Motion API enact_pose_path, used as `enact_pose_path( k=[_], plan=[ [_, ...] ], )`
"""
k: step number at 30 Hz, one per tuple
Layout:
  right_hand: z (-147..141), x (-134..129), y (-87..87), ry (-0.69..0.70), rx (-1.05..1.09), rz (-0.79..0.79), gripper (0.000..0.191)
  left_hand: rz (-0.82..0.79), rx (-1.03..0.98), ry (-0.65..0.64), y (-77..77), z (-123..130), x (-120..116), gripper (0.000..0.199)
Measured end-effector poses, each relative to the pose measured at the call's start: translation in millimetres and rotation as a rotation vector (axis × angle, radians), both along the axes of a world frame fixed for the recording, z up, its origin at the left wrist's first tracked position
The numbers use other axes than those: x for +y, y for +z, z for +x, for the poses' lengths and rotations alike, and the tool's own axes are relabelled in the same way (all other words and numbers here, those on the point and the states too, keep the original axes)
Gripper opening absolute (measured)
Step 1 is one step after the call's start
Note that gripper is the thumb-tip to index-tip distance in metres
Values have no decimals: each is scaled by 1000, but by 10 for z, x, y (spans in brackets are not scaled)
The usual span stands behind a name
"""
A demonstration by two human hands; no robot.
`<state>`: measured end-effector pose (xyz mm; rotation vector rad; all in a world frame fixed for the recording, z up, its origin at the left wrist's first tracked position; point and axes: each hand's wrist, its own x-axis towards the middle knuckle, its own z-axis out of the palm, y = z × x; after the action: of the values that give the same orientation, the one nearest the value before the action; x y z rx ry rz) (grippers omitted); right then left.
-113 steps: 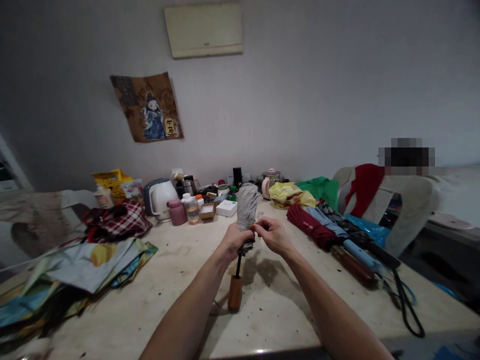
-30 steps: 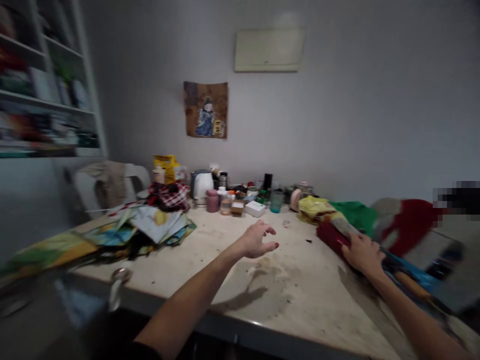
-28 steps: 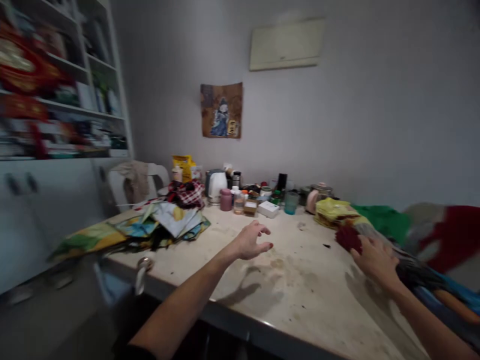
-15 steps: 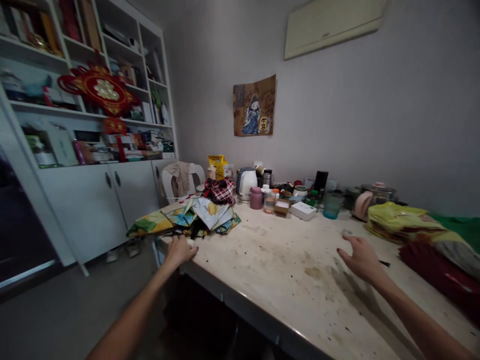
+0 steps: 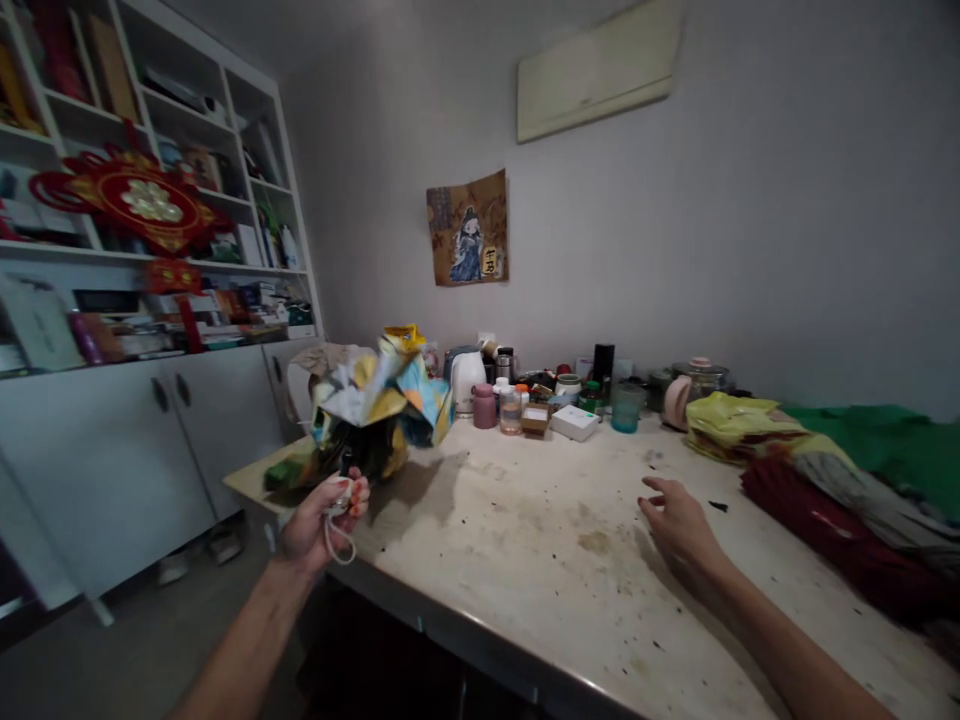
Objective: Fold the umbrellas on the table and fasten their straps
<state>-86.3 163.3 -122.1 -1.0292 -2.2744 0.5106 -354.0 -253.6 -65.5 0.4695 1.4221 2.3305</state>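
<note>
My left hand [image 5: 324, 520] is wrapped round the handle of a folding umbrella [image 5: 375, 400], and a pale wrist cord hangs in a loop below the fingers. The umbrella's canopy is loose and crumpled, patterned in yellow, blue, green and grey, and is held up over the table's left end; motion blurs it somewhat. My right hand [image 5: 679, 520] hovers low over the table [image 5: 525, 530] with its fingers apart and nothing in them. A small dark scrap [image 5: 718, 506] lies to the right of that hand.
Along the back stand a white kettle [image 5: 469, 383], a pink jar [image 5: 484, 407], a small white box [image 5: 575, 422] and a teal cup [image 5: 626, 408]. At the right lie a yellow plastic bag [image 5: 731, 420] and a dark red folded umbrella [image 5: 817, 535]. Shelves [image 5: 247, 185] line the left wall.
My left hand has lifted the umbrella off the tabletop by its handle, and the canopy hangs bunched. The view has swung right. My right hand stays open above the table.
</note>
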Motion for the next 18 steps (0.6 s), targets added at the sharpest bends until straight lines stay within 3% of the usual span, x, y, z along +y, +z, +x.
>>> enact_pose_path(
  k=[1,3,6,9,13,15,18],
  plan=[
    [-11,-27,26,4,21,-13,40,200,-35,-92,136,134,22,23],
    [-52,-95,62,34,94,-42,39,383,-17,-270,433,412,138,19],
    [-123,-224,104,134,272,-86,39,352,79,-488,831,858,504,19],
    [-102,-382,222,316,458,-186,39,299,130,-762,1049,1320,1020,27],
    [215,-637,531,564,695,-380,43,318,1,-1018,1066,1849,1709,29],
    [447,-749,684,583,844,-434,44,274,-55,-1106,991,2070,1995,30],
    [743,-791,857,498,1011,-463,44,174,-12,-1184,784,2410,2317,33]
  ],
)
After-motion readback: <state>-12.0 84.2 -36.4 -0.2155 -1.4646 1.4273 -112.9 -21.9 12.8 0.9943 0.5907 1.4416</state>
